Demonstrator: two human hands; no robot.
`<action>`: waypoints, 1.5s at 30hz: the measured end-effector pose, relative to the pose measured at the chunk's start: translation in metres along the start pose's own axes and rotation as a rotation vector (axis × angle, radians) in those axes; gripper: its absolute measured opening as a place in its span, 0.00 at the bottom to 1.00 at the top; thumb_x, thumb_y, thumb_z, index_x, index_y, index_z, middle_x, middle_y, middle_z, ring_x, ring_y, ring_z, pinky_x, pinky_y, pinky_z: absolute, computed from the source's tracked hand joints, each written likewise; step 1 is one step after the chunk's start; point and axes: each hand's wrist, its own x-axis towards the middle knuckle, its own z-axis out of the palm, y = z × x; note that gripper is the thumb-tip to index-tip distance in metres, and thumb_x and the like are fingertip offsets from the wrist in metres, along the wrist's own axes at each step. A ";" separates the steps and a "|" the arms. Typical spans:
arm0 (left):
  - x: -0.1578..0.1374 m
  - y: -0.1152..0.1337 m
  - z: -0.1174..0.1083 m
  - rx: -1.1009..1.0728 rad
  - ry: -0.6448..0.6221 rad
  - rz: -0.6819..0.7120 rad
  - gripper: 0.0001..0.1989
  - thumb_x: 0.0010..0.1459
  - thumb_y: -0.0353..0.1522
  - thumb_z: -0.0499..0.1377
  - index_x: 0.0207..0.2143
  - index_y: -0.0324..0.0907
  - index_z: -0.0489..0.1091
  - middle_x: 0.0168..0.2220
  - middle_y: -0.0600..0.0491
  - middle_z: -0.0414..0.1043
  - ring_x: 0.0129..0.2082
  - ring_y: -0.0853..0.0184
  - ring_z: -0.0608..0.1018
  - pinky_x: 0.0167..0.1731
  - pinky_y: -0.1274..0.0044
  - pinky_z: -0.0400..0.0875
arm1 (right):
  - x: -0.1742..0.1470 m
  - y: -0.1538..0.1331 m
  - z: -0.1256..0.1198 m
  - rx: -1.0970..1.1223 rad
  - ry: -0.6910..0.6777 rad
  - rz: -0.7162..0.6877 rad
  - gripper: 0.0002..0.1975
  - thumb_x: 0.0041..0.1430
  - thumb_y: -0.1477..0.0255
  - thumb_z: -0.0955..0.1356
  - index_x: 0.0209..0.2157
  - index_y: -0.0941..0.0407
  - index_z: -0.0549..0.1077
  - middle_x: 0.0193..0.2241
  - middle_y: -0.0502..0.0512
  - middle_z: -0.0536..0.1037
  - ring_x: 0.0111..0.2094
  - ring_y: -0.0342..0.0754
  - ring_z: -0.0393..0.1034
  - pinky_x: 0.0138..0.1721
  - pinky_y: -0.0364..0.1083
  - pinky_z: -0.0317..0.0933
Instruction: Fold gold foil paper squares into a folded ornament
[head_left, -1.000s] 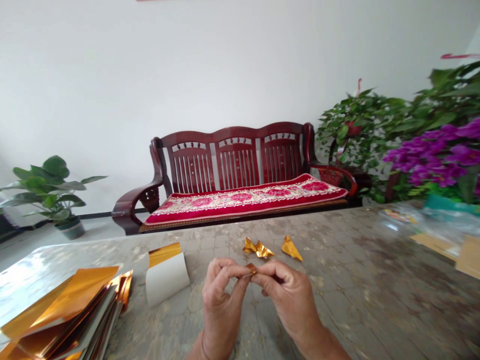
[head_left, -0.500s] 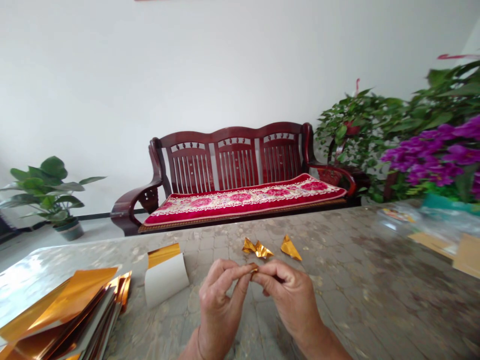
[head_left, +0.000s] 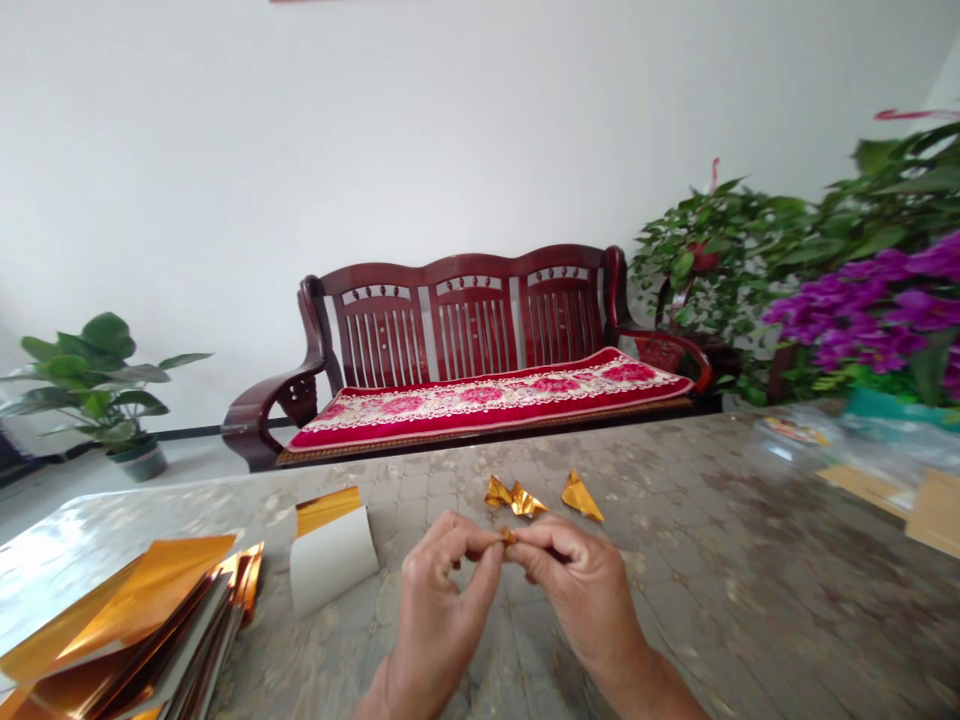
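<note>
Between the fingertips of both hands is a small piece of gold foil paper (head_left: pixel 509 537), mostly covered by the fingers. My left hand (head_left: pixel 448 600) pinches its left side with thumb and forefinger. From the right, my right hand (head_left: pixel 581 590) pinches the same piece, its thumb and fingers pressed together. Just beyond the hands lies a crumpled, twisted gold foil piece (head_left: pixel 516 497) on the table. A folded, pointed gold foil piece (head_left: pixel 581 496) rests to the right of that one.
A stack of gold foil sheets (head_left: pixel 142 600) lies at the left on the patterned table (head_left: pixel 720 560). Closer in is a curled sheet (head_left: pixel 334 560), grey side up. Plastic packaging (head_left: pixel 802 435) and brown cardboard (head_left: pixel 934 508) sit at the right. A wooden bench (head_left: pixel 472 320) stands behind.
The fingers of my left hand have shifted slightly, the thumb and forefinger now more rounded. A little more of the gold piece shows between the fingertips.
</note>
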 end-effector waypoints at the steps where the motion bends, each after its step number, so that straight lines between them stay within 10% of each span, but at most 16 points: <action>1: 0.001 0.000 -0.001 -0.010 -0.020 -0.035 0.08 0.57 0.30 0.61 0.25 0.43 0.76 0.23 0.55 0.72 0.25 0.70 0.72 0.27 0.80 0.65 | 0.000 0.000 0.000 0.001 -0.008 -0.001 0.07 0.53 0.66 0.73 0.25 0.54 0.80 0.22 0.50 0.76 0.23 0.44 0.68 0.25 0.41 0.63; 23: 0.010 -0.008 0.000 -0.295 -0.253 -0.527 0.10 0.52 0.36 0.63 0.27 0.38 0.77 0.25 0.52 0.75 0.26 0.68 0.72 0.27 0.79 0.64 | 0.002 0.010 0.002 0.087 -0.081 0.153 0.15 0.55 0.70 0.69 0.46 0.55 0.75 0.30 0.52 0.81 0.33 0.49 0.77 0.39 0.47 0.70; 35: 0.008 -0.010 0.002 -0.221 -0.244 -0.466 0.11 0.54 0.37 0.60 0.31 0.39 0.77 0.28 0.52 0.76 0.27 0.67 0.73 0.28 0.79 0.65 | -0.001 0.016 0.005 0.054 0.009 0.118 0.15 0.55 0.71 0.70 0.45 0.53 0.71 0.31 0.48 0.76 0.30 0.45 0.76 0.34 0.44 0.68; 45: 0.001 -0.007 -0.001 0.214 -0.137 -0.138 0.07 0.59 0.30 0.59 0.30 0.47 0.77 0.28 0.57 0.75 0.28 0.69 0.74 0.31 0.79 0.63 | -0.004 0.014 0.011 0.180 -0.001 0.147 0.17 0.55 0.68 0.70 0.46 0.55 0.70 0.34 0.54 0.80 0.36 0.49 0.77 0.40 0.46 0.69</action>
